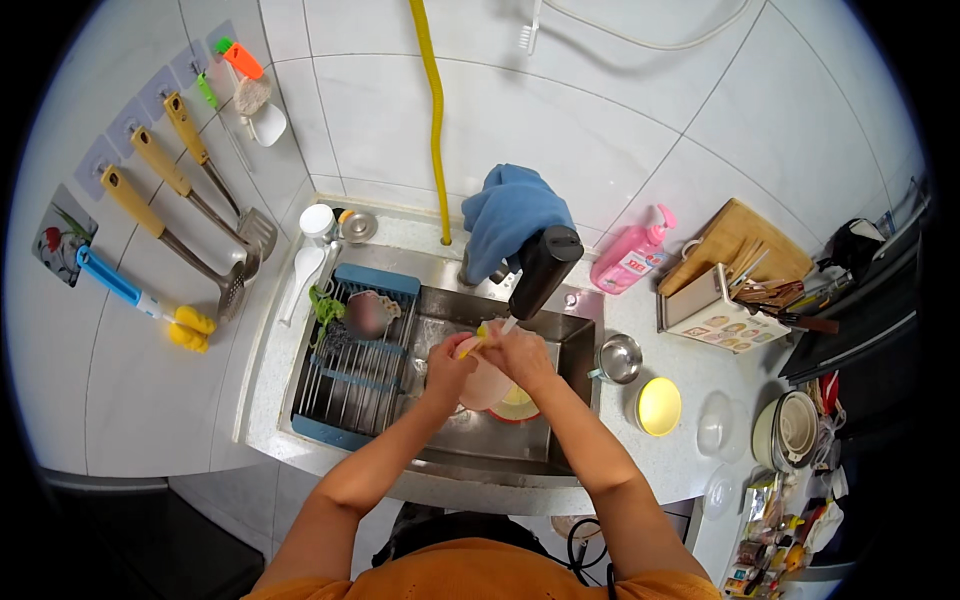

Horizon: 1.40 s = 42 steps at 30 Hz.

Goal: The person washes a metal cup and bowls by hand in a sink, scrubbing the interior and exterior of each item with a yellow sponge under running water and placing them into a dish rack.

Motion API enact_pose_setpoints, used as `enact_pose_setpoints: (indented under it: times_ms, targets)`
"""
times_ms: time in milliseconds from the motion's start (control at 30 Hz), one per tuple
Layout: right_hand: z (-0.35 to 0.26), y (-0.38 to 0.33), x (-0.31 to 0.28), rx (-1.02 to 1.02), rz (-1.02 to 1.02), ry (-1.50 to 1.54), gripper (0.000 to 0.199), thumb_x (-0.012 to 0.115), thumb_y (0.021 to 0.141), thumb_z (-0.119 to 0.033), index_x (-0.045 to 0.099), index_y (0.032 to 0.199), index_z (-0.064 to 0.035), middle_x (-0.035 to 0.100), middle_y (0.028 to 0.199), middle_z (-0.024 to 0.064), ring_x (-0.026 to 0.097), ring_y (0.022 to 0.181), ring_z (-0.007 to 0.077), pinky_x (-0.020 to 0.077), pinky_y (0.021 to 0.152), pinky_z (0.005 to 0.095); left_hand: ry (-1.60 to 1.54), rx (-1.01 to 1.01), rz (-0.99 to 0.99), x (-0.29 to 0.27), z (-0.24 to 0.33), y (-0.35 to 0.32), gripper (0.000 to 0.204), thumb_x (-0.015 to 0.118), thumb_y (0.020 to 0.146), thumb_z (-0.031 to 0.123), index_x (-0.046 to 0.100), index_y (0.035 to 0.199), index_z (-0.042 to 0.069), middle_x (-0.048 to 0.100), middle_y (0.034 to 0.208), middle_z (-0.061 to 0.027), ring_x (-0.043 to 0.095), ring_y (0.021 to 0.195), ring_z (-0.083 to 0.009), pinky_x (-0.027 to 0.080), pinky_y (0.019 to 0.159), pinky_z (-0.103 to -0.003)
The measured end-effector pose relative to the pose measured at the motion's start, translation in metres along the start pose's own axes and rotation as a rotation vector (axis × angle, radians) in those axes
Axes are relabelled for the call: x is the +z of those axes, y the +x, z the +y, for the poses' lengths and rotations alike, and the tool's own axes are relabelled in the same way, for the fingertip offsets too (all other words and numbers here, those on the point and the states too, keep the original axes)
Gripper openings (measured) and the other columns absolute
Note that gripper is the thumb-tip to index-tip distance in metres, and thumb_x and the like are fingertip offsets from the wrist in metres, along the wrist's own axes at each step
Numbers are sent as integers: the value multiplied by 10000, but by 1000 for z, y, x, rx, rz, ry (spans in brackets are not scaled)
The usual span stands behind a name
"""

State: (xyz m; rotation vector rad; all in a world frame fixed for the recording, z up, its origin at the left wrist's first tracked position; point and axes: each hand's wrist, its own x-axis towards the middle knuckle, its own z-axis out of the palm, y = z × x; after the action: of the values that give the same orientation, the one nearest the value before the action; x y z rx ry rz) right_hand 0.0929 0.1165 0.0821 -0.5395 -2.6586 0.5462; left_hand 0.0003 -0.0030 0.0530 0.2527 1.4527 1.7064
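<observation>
Over the steel sink (480, 452), my left hand (450, 370) and my right hand (518, 357) meet just below the black faucet head (545, 270). Between the fingers of both hands is a small pale pink thing with yellow edges (466, 346); its kind is hard to make out. A thin whitish stream (508, 325) comes down from the faucet to my right hand. Beneath my hands sits a pale pinkish, translucent round vessel (484, 386), partly hidden. Beside it shows part of a yellow dish with a red rim (517, 406).
A blue cloth (515, 215) drapes over the faucet's base. At left in the sink, a blue-ended drying rack (345, 437) holds leafy greens (325, 305). Right of the sink stand a metal cup (620, 358), a yellow bowl (659, 406) and a pink pump bottle (630, 255).
</observation>
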Motion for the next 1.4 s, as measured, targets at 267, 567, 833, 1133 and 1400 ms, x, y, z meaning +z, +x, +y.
enact_pose_setpoints:
  times_ms: [267,567,833,1133,1400]
  targets:
    - [-18,-12,34,587,310,341,348,553,811,-399,558,868,-55,577,664,172,592,650,300,431,572,398,381,497,273,16,15,-11,470,659,601,52,560,1060,68,408,1053,-120,402,1019,-272,350,903,-338]
    - [-48,-36,69,970,288,1856,297,523,853,-309,542,1025,-68,587,931,9,572,794,157,459,632,262,592,849,261,32,18,-24,568,682,636,132,460,1152,51,335,1150,-132,379,1072,-279,312,941,-363]
    - [22,-31,38,509,322,517,140,623,772,-177,579,797,-46,598,653,47,576,551,180,440,506,283,201,568,-104,-4,-25,4,839,635,640,124,195,1349,31,333,1238,-176,337,1171,-306,254,1004,-385]
    - [13,-14,-26,21,96,-37,272,673,667,-157,539,884,-64,601,792,110,599,695,302,474,561,376,671,564,-302,2,22,15,816,609,599,93,244,1327,30,364,1187,-193,359,1121,-338,278,984,-396]
    - [4,-1,-28,-297,64,-255,262,664,654,-216,500,806,-79,538,680,59,578,603,221,471,505,333,698,526,-215,5,13,15,685,595,590,69,390,1243,95,407,1101,-178,396,1063,-343,326,945,-388]
